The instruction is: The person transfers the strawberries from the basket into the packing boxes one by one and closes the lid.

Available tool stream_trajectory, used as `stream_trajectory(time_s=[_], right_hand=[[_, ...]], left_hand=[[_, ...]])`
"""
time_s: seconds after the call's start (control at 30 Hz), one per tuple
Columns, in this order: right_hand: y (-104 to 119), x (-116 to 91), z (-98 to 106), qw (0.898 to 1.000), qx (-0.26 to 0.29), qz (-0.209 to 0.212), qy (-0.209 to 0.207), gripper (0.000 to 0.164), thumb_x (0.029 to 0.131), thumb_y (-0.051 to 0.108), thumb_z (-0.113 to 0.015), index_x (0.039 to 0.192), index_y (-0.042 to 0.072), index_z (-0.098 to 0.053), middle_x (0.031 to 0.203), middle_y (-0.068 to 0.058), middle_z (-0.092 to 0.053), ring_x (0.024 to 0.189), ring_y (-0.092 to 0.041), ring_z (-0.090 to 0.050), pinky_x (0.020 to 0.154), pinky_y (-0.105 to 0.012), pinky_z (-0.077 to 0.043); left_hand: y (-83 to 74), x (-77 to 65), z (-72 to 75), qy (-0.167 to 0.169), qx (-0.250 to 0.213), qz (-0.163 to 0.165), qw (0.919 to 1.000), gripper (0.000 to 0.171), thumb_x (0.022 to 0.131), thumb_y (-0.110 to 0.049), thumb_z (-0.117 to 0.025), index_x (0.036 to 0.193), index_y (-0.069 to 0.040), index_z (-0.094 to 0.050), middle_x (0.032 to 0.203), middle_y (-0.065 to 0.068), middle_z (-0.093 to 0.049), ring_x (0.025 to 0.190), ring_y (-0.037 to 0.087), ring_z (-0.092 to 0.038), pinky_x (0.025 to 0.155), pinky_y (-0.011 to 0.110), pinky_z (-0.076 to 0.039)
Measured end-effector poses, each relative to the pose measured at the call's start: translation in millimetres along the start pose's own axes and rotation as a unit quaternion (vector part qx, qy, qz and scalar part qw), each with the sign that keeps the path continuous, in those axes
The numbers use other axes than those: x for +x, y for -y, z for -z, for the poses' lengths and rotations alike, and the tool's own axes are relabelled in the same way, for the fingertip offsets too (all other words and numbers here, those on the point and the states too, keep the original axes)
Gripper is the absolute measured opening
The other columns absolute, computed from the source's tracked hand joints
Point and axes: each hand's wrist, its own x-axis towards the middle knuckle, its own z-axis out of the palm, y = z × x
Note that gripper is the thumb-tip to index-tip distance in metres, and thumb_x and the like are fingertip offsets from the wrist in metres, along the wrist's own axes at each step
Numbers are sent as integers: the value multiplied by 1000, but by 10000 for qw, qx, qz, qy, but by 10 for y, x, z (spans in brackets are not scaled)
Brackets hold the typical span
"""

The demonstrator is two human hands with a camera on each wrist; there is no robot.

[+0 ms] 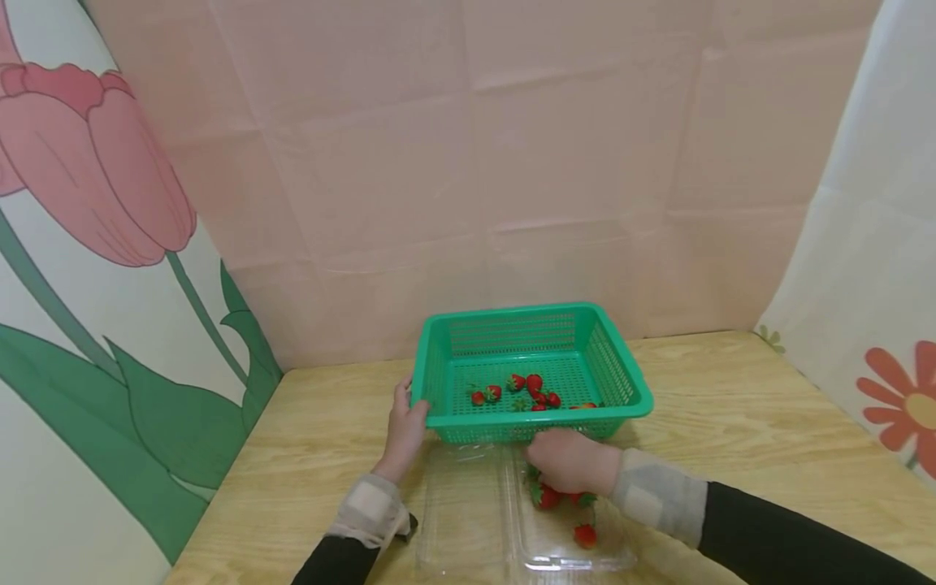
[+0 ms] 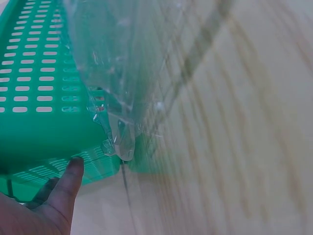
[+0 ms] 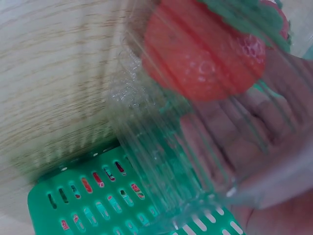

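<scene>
1. While the left hand (image 1: 406, 431) pinches the basket (image 1: 541, 418) by its rim, strawberries (image 1: 545, 496) lie there and in the clear box (image 1: 466, 520);
2. the right hand (image 1: 574, 461) hides its grip, cannot tell; hard pressing could bruise fruit.

Soft, even light in here; glints along the clear box (image 1: 466, 512); the left wrist view blurs the surface (image 2: 234, 127).

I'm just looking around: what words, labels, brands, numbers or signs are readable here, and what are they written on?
None: no readable text shows in any of the three views.
The green basket and clear plastic box show no legible label or brand.
The tulip and the red flower at the sides are printed pictures, not writing.
</scene>
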Motion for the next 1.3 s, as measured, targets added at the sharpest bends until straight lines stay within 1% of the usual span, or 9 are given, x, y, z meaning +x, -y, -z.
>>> stream_trajectory(time_s=[0.13,0.2,0.4,0.53,0.73,0.87,0.97,1.17,1.3], right_hand=[[-5,2,-5,9999,46,-73,92,19,72,7,-71,65,15,-56,66,0,-55,61,-16,-55,60,-33,-51],[-6,-2,-3,9999,52,-44,98,18,73,8,-72,66,15,-57,66,1,-55,61,-15,-55,60,-33,-51],[1,-31,47,9998,202,-6,71,17,74,10,-74,68,15,-59,67,2,-54,62,-14,-54,61,-32,-50],[6,-45,101,9995,315,4,40,18,77,15,-77,71,15,-60,68,3,-54,63,-12,-53,61,-32,-50],[2,-81,141,9994,275,140,-135,20,77,18,-78,72,16,-59,67,5,-54,63,-11,-54,59,-31,-49],[4,-115,172,9991,308,173,-215,20,77,19,-79,74,16,-60,67,7,-54,63,-11,-54,59,-31,-49],[13,-144,232,9989,360,180,-247,16,77,18,-78,77,15,-62,68,7,-55,65,-10,-54,61,-31,-50],[29,-212,421,9974,608,243,-298,11,80,17,-77,88,12,-71,79,7,-63,75,-12,-60,68,-31,-52],[21,-265,566,9957,717,401,-425,11,80,16,-76,88,12,-70,81,9,-64,76,-11,-60,68,-31,-52]], left_hand=[[187,87,-19,-132,34,-49,9999,57,94,-6,-43,149,-6,-27,137,22,-48,119,36,-50,97,50,-39],[203,89,-25,-181,51,-53,9998,57,93,-7,-43,148,-8,-29,137,20,-48,119,34,-51,97,49,-40],[197,78,-23,-125,-1,-35,9999,57,94,-7,-42,149,-8,-28,138,20,-47,120,34,-49,97,49,-39],[117,50,-12,-60,-119,14,9999,57,94,-4,-42,149,-5,-27,139,23,-45,122,38,-47,99,51,-37],[-146,-84,-8,0,-58,-37,10000,56,93,-1,-42,147,3,-27,139,28,-45,123,42,-46,99,51,-38],[-189,-112,-9,-16,-4,-24,10000,55,93,-1,-42,146,4,-27,138,28,-45,123,41,-47,99,50,-38],[-131,-74,-2,0,-16,-2,10000,56,93,-1,-42,147,3,-27,137,27,-46,122,40,-47,98,50,-39],[151,74,-10,-56,-53,25,10000,57,94,-6,-42,149,-5,-27,139,23,-46,122,36,-48,98,50,-38],[208,85,-26,-122,20,38,9999,56,94,-9,-42,149,-9,-28,137,19,-48,121,32,-49,98,49,-38]])
